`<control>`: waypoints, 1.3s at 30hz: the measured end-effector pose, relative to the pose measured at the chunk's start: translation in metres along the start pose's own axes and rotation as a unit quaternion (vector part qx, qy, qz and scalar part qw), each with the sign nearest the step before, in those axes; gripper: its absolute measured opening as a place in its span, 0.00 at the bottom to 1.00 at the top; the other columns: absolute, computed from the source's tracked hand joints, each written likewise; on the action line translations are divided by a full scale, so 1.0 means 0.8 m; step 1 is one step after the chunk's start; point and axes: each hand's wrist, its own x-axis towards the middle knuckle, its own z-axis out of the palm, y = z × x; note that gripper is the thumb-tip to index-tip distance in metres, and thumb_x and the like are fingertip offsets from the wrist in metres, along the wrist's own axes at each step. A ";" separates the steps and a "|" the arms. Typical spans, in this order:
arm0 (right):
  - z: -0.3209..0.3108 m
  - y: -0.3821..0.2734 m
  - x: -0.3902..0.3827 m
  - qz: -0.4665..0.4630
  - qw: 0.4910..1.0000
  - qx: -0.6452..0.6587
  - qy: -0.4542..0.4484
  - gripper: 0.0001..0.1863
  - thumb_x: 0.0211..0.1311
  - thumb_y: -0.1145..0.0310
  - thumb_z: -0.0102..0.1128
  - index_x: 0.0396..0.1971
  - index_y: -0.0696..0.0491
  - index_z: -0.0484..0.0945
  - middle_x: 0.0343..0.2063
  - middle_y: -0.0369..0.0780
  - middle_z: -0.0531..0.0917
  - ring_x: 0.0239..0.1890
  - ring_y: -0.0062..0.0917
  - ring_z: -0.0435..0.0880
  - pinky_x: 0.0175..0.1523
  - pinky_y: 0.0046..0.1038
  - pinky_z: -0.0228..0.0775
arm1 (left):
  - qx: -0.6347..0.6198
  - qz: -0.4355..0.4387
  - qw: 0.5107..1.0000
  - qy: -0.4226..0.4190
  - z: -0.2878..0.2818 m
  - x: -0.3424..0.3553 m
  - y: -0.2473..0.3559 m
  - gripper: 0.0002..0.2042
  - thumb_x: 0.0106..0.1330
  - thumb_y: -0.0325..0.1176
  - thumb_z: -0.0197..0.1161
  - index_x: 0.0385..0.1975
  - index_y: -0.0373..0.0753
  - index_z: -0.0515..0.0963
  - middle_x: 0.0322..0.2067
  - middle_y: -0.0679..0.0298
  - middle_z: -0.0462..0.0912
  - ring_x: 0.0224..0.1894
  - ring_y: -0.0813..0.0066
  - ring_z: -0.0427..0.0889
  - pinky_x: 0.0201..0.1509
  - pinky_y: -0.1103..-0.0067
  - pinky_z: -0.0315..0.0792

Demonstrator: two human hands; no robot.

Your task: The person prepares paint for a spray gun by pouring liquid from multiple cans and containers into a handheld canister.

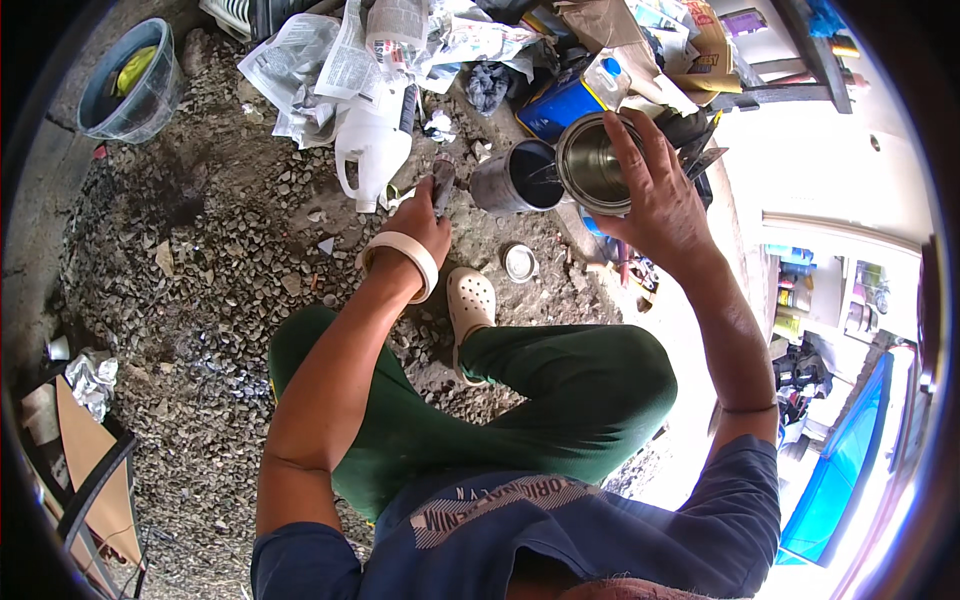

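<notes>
My right hand [655, 200] grips an open, empty metal can [592, 165] by its rim, tilted so its shiny inside faces me. Just left of it a second can [520, 178] with dark liquid in it stands on the gravel. My left hand [425, 215], with a roll of pale tape [402, 258] around its wrist, is closed on a thin dark tool [442, 182] near a white plastic jug [372, 150]. A round metal lid [520, 262] lies on the ground between my hands.
I squat on gravel in green trousers and a pale clog [470, 305]. Crumpled newspapers [330, 65] and a blue tin [560, 105] lie at the back. A blue bucket [130, 85] stands at far left, a metal-framed board [85, 450] at lower left.
</notes>
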 end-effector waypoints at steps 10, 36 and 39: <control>0.036 0.011 -0.007 0.101 0.980 0.140 0.100 0.58 0.42 0.61 0.82 0.74 0.47 0.54 0.65 0.50 0.64 0.63 0.47 0.73 0.64 0.43 0.73 | -0.042 -0.011 0.999 -0.017 0.004 0.006 -0.003 0.30 0.67 0.33 0.56 0.68 0.32 0.59 0.51 0.35 0.79 0.54 0.38 0.78 0.58 0.54 0.72; 0.483 -0.005 0.081 0.267 0.879 0.361 0.159 0.62 0.46 0.44 0.78 0.70 0.65 0.50 0.65 0.58 0.61 0.69 0.53 0.60 0.73 0.42 0.62 | -0.167 -0.160 0.966 0.115 -0.015 -0.008 -0.114 0.31 0.68 0.28 0.59 0.71 0.33 0.59 0.60 0.49 0.75 0.57 0.57 0.78 0.61 0.69 0.70; 0.497 -0.012 0.087 0.291 0.862 0.386 0.153 0.63 0.46 0.46 0.79 0.71 0.65 0.49 0.65 0.58 0.60 0.70 0.52 0.60 0.73 0.42 0.62 | -0.166 -0.127 0.972 0.104 -0.012 -0.011 -0.126 0.31 0.68 0.27 0.59 0.72 0.33 0.59 0.61 0.48 0.75 0.58 0.55 0.78 0.63 0.70 0.69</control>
